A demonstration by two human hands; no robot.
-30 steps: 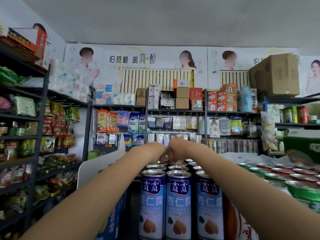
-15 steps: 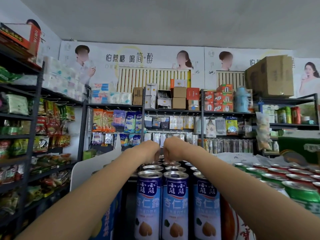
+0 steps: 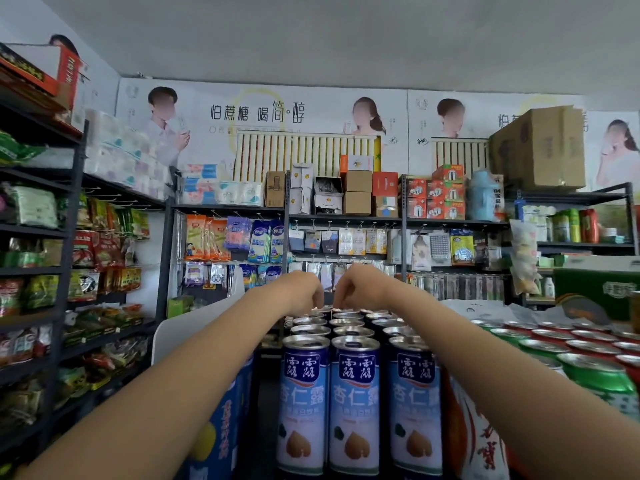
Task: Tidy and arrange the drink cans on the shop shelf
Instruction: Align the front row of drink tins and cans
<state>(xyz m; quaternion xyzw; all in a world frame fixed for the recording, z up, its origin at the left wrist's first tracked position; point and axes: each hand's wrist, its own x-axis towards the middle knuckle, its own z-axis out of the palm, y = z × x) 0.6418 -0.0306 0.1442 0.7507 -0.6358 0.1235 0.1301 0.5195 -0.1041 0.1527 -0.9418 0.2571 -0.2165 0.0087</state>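
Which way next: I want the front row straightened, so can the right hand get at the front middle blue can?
Probably yes. The right hand is over the back rows, and the front middle blue can stands at the open near edge with nothing above it.

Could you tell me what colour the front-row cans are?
Blue and white front-row cans, seen in the head view.

Blue drink cans (image 3: 354, 403) stand upright in rows; their supporting shelf is hidden.
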